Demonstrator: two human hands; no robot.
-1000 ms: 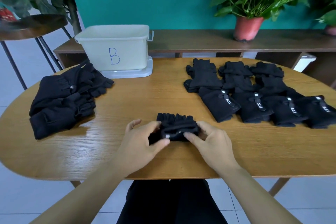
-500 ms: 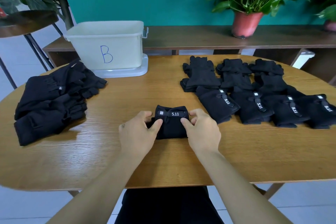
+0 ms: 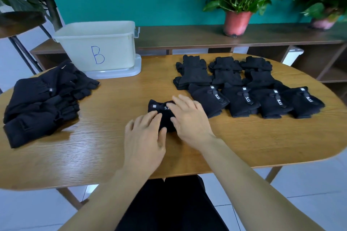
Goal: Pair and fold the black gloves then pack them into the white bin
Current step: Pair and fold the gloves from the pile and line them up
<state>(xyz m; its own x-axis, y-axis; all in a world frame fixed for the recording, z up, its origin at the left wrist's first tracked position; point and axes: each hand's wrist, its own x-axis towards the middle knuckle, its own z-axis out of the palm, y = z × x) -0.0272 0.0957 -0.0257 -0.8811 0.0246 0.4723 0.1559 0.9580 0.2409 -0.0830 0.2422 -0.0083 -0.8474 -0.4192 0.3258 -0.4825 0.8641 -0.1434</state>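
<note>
Left hand: the left hand [image 3: 144,137] lies palm down with its fingers straight and close together. The fingertips press on the near left edge of the folded glove pair [image 3: 159,108].
Right hand: the right hand [image 3: 189,118] is also palm down, fingers spread and flat on the right part of the same pair. It covers the end of the white "5.11" lettering on the strap.
Grip: neither hand curls round the cloth; both rest on it flat.
Folded glove pair: a small black bundle on the tabletop [image 3: 105,152], partly under both hands, with its strap and a small white tag showing just beyond the left fingertips.
White bin: the white bin [image 3: 112,50] stands beyond the left hand and off to its left, well apart from the hands. It bears a blue letter B on the facing wall and sits on a white lid [image 3: 120,72].
Heap of black gloves: the heap of black gloves [image 3: 41,99] lies far to the left of the left hand, near the table's edge.
Rows of black gloves: the rows of black gloves [image 3: 242,88] lie to the right of the right hand and beyond it. The nearest row shows white-lettered straps, and its closest glove is just beside the right hand's fingers.
Behind the tabletop: a wooden shelf [image 3: 187,33] carries a potted plant [image 3: 236,22], beyond the right hand.
</note>
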